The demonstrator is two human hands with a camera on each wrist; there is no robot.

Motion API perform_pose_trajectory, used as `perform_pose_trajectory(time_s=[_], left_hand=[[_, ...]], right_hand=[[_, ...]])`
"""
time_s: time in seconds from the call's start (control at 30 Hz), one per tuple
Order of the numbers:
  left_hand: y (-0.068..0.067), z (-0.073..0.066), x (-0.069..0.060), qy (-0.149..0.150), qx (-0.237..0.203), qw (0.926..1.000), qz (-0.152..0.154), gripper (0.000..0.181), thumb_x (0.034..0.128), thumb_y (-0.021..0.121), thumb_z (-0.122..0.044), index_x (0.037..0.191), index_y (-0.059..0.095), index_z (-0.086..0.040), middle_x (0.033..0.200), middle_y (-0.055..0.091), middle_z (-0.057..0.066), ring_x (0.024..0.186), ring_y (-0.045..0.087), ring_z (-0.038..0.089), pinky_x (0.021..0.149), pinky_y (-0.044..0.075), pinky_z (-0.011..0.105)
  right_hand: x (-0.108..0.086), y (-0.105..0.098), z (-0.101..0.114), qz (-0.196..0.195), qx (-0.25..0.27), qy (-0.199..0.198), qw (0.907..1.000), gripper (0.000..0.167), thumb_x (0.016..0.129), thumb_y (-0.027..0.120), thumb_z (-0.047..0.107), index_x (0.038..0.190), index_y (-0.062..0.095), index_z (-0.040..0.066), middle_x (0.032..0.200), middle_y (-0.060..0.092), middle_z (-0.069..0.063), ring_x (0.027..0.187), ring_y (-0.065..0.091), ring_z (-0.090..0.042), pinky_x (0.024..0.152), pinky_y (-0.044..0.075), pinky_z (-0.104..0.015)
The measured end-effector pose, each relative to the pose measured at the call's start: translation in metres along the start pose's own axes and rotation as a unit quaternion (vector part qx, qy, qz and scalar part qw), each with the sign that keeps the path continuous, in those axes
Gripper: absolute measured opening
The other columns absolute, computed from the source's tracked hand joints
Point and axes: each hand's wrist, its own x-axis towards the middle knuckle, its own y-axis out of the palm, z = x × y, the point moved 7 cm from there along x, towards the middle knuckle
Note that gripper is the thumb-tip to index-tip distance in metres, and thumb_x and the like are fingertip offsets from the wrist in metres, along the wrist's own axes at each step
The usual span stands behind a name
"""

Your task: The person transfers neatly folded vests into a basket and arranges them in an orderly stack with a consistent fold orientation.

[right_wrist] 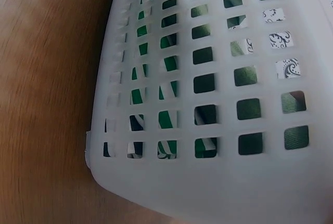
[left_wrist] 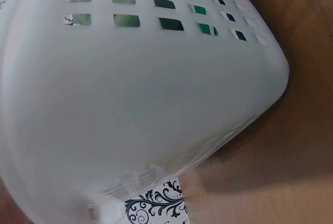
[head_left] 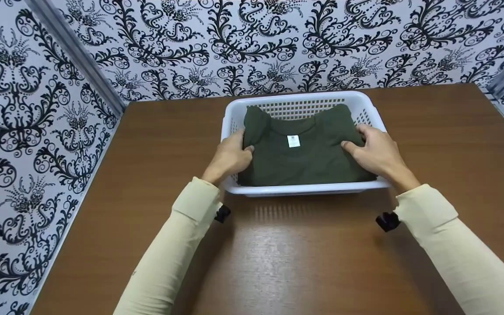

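Observation:
A folded dark green T-shirt [head_left: 300, 164] with a white neck label [head_left: 293, 141] lies in a white plastic basket [head_left: 304, 190], its collar toward the far side. My left hand [head_left: 233, 155] grips the shirt's left edge, the thumb on top and the other fingers mostly hidden between cloth and basket wall. On the opposite side my right hand [head_left: 376, 151] holds the right edge, thumb over the cloth. Both wrist views are filled by the perforated outer basket wall [left_wrist: 145, 94], and neither hand shows there. Green cloth [right_wrist: 250, 108] shows through the holes in the right wrist view.
The basket stands on a brown wooden table [head_left: 274, 258] near its back edge. Panels with black and white scroll patterns [head_left: 260, 43] rise behind the table and at the left [head_left: 20, 131]. Black wrist devices [head_left: 387, 222] hang below both cream sleeves.

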Motion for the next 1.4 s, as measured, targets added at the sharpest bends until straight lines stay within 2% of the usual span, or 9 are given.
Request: perform_pose_trajectory(time_s=[0.2, 0.43, 0.6, 0.7, 0.87, 1.03, 1.4], left_hand=[[0.0008, -0.0006, 0.0007, -0.004, 0.015, 0.9999, -0.005, 0.044, 0.0991, 0.053, -0.015, 0.141, 0.047, -0.004, 0.139, 0.054, 0.019, 0.133, 0.047, 0.033, 0.112, 0.037, 0.046], [0.0014, -0.0009, 0.0008, -0.007, 0.025, 0.9996, -0.011, 0.042, 0.0990, 0.055, -0.014, 0.139, 0.050, -0.004, 0.138, 0.056, 0.018, 0.131, 0.048, 0.033, 0.112, 0.037, 0.045], [0.0009, -0.0008, 0.0013, 0.004, 0.035, 0.9991, -0.022, 0.037, 0.0980, 0.057, -0.013, 0.133, 0.054, -0.002, 0.134, 0.058, 0.019, 0.128, 0.052, 0.033, 0.109, 0.040, 0.045], [0.0007, -0.0013, 0.0016, 0.010, 0.041, 0.9986, -0.031, 0.036, 0.0971, 0.059, -0.013, 0.131, 0.056, 0.000, 0.131, 0.060, 0.020, 0.126, 0.054, 0.034, 0.107, 0.041, 0.045], [-0.0003, -0.0023, 0.0016, 0.016, 0.056, 0.9969, -0.053, 0.035, 0.0954, 0.063, -0.014, 0.126, 0.061, 0.001, 0.124, 0.065, 0.020, 0.118, 0.059, 0.035, 0.100, 0.047, 0.046], [-0.0009, -0.0032, 0.0012, 0.024, 0.079, 0.9941, -0.070, 0.032, 0.0944, 0.064, -0.015, 0.121, 0.064, 0.003, 0.119, 0.067, 0.021, 0.113, 0.062, 0.037, 0.096, 0.049, 0.048], [0.0016, -0.0034, 0.0019, 0.026, 0.088, 0.9923, -0.083, 0.024, 0.0933, 0.066, -0.012, 0.109, 0.067, 0.005, 0.109, 0.070, 0.022, 0.102, 0.067, 0.034, 0.089, 0.053, 0.046]], right_hand=[[0.0008, 0.0009, 0.0004, -0.008, -0.008, -0.005, 0.9999, 0.036, 0.093, 0.062, 0.031, 0.114, 0.061, 0.002, 0.107, 0.063, -0.022, 0.096, 0.055, -0.037, 0.081, 0.040, -0.056], [0.0005, 0.0019, 0.0010, -0.002, -0.017, -0.008, 0.9998, 0.039, 0.093, 0.062, 0.032, 0.117, 0.060, 0.001, 0.111, 0.064, -0.023, 0.101, 0.057, -0.038, 0.085, 0.039, -0.061], [0.0014, 0.0032, 0.0009, 0.003, -0.029, -0.007, 0.9995, 0.044, 0.093, 0.062, 0.030, 0.123, 0.059, -0.001, 0.119, 0.063, -0.026, 0.108, 0.057, -0.042, 0.089, 0.038, -0.063], [0.0018, 0.0034, 0.0012, 0.006, -0.033, -0.003, 0.9994, 0.048, 0.093, 0.062, 0.029, 0.129, 0.056, -0.002, 0.126, 0.060, -0.028, 0.116, 0.055, -0.045, 0.094, 0.036, -0.065], [0.0018, 0.0029, 0.0014, 0.000, -0.036, 0.000, 0.9994, 0.048, 0.092, 0.063, 0.028, 0.130, 0.056, -0.002, 0.128, 0.060, -0.027, 0.118, 0.054, -0.045, 0.095, 0.037, -0.065], [0.0026, 0.0026, 0.0017, -0.011, -0.040, -0.005, 0.9991, 0.047, 0.091, 0.063, 0.024, 0.130, 0.056, -0.002, 0.124, 0.063, -0.026, 0.115, 0.056, -0.046, 0.094, 0.040, -0.062], [0.0026, 0.0021, 0.0022, -0.025, -0.048, -0.023, 0.9983, 0.051, 0.087, 0.069, 0.017, 0.132, 0.052, -0.002, 0.118, 0.065, -0.028, 0.108, 0.059, -0.047, 0.090, 0.042, -0.061]])
